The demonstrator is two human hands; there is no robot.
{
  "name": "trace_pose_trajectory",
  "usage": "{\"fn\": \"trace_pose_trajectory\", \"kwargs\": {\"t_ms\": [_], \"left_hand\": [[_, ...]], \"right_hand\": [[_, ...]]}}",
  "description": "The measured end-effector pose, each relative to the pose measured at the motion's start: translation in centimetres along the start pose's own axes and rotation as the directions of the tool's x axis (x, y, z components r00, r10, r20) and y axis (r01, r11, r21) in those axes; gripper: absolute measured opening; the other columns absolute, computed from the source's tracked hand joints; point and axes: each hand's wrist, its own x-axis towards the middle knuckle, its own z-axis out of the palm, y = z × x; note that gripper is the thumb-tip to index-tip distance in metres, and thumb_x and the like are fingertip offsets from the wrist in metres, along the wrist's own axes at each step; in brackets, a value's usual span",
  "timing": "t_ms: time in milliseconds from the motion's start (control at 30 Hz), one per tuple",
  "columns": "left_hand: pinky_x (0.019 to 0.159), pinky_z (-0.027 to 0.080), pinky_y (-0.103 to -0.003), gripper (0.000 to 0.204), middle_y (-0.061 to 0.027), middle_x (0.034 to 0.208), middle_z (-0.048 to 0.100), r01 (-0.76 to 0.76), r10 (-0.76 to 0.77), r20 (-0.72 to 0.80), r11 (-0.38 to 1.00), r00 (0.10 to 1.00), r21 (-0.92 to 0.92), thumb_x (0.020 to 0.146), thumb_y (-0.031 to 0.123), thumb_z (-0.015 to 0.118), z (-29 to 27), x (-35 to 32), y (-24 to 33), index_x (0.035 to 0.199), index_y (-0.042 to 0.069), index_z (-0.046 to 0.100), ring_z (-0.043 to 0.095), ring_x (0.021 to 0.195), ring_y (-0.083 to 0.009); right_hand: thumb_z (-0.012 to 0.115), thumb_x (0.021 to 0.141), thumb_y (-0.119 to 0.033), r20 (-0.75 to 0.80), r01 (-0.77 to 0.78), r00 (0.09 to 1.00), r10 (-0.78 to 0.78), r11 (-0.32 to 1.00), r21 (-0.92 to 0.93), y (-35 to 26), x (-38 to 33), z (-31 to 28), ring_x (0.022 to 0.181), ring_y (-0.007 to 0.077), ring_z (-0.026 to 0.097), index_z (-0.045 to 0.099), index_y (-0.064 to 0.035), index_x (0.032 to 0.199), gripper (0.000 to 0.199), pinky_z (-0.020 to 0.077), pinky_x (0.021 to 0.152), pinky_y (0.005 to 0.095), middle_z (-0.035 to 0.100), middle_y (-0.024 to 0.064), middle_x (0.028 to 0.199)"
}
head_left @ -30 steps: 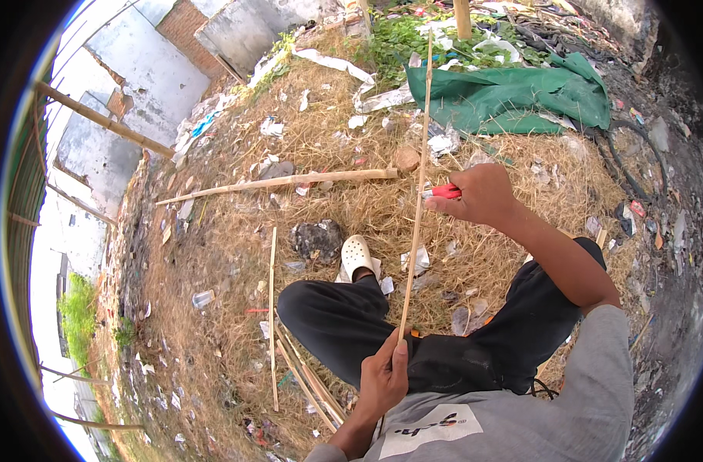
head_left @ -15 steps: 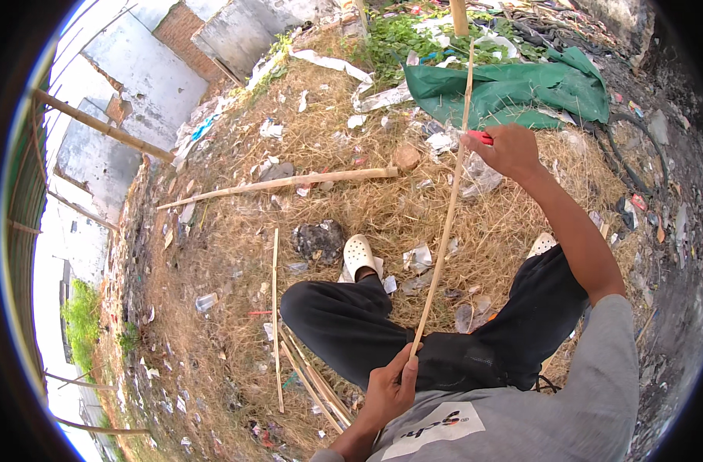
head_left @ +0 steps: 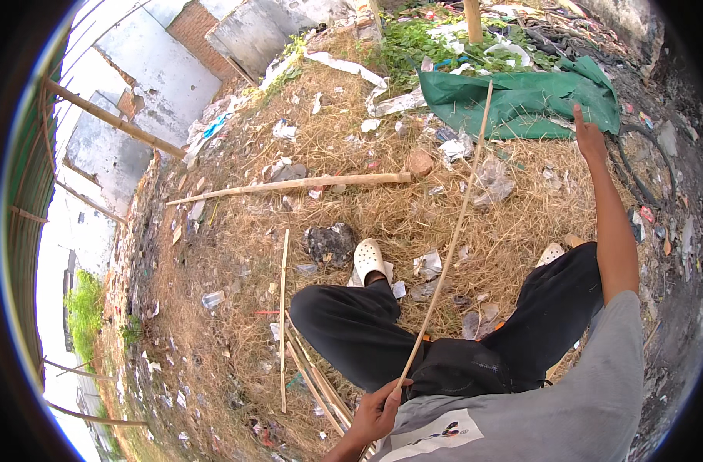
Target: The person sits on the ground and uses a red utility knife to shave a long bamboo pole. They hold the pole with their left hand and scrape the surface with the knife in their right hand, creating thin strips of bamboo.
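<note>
A: Where is the long thin pale bamboo strip (head_left: pixel 449 245) now?

B: The left hand (head_left: pixel 376 416), at six o'clock in the picture, is clenched around its near end, and the strip runs up toward one o'clock, its tip over the crumpled green tarpaulin (head_left: pixel 520 100).

A: And the right hand (head_left: pixel 590 137)?

B: That is the change. Half a second ago it pinched the strip high up beside a small red object; now it has let go and stretches out open at two o'clock, fingers spread, well apart from the strip. No red object shows.

A: So only one hand carries it?

B: Yes. It looks like one pass along the strip has ended. More split strips (head_left: pixel 309 369) lie on the dry straw ground (head_left: pixel 236 254) at seven o'clock, beside the white clog (head_left: pixel 368 260).
</note>
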Motion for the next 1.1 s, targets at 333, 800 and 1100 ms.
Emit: {"fn": "trace_pose_trajectory", "kwargs": {"t_ms": [333, 800, 1100], "left_hand": [[0.039, 0.035, -0.021, 0.051, 0.0023, 0.053, 0.040, 0.016, 0.026, 0.069, 0.833, 0.997, -0.552, 0.107, 0.038, 0.028, 1.4, 11.4, 3.9, 0.128, -0.001, 0.053, 0.038, 0.040, -0.0059], [0.038, 0.032, -0.021, 0.047, 0.0016, 0.052, 0.041, -0.055, 0.024, -0.087, 0.926, 0.996, -0.374, 0.106, 0.034, 0.032, 2.3, 12.2, 7.3, 0.127, -0.001, 0.055, 0.036, 0.040, -0.0058], [0.040, 0.032, -0.019, 0.047, 0.0043, 0.053, 0.039, -0.093, 0.060, -0.115, 0.946, 0.992, -0.311, 0.107, 0.034, 0.034, 1.9, 12.4, 7.1, 0.129, -0.001, 0.055, 0.036, 0.041, -0.0030]], "right_hand": [[0.056, 0.082, -0.072, 0.273, 0.810, 0.513, -0.814, 0.564, 0.158, -15.6, -25.0, 0.3, 0.050, 0.0304, 0.060, 0.063, -0.0082, 0.061, 0.068, 0.0461, 0.050, 0.0418, 0.056, 0.0114, 0.051], [0.056, 0.075, -0.080, 0.184, 0.909, 0.302, -0.935, 0.341, 0.239, -15.6, -29.8, 1.2, 0.037, 0.0266, 0.050, 0.057, -0.0094, 0.054, 0.073, 0.0373, 0.039, 0.0377, 0.047, 0.0077, 0.043], [0.060, 0.073, -0.079, 0.113, 0.929, 0.284, -0.952, 0.303, 0.211, -15.7, -28.8, 2.3, 0.036, 0.0257, 0.049, 0.052, -0.0102, 0.050, 0.073, 0.0363, 0.039, 0.0360, 0.045, 0.0071, 0.041]]}}
